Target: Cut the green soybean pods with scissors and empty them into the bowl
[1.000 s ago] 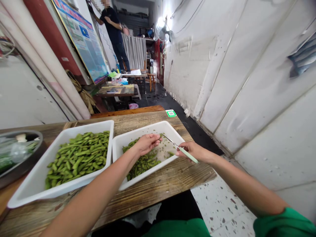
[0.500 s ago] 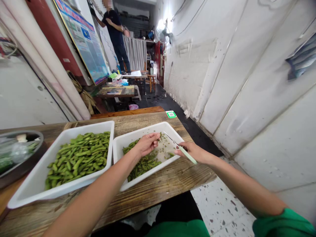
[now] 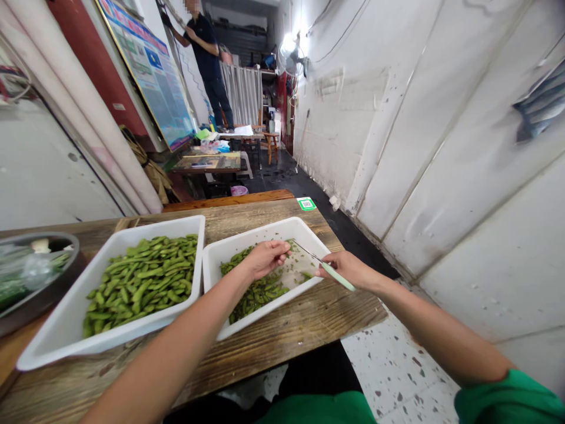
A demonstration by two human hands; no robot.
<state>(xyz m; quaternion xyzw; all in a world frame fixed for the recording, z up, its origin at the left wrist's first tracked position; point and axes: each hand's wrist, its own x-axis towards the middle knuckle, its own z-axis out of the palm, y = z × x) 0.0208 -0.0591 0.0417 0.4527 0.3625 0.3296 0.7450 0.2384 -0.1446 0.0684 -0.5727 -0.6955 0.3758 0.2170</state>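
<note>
My left hand (image 3: pixel 268 258) is over the right-hand white tray (image 3: pixel 247 240), its fingers pinched on a green bean pod that is mostly hidden by them. My right hand (image 3: pixel 346 270) grips scissors with pale green handles (image 3: pixel 338 277) at the tray's right rim. The scissor blades point left and their tips reach the pod at my left fingertips. Under my hands, pods (image 3: pixel 258 294) and small green clippings lie in the tray. A second white tray (image 3: pixel 198 250) to the left holds a heap of green bean pods (image 3: pixel 148 277).
A dark metal basin (image 3: pixel 73 265) with bagged greens stands at the far left of the wooden table (image 3: pixel 273 353). A green QR-code card (image 3: pixel 306 204) lies at the table's far corner. Farther back, a person (image 3: pixel 207 65) stands on a table. A white wall runs along the right.
The scissor tips have moved onto the pod at my left fingertips, and the blades have come closer together. My left hand has shifted slightly right. The person at the back has moved an arm.
</note>
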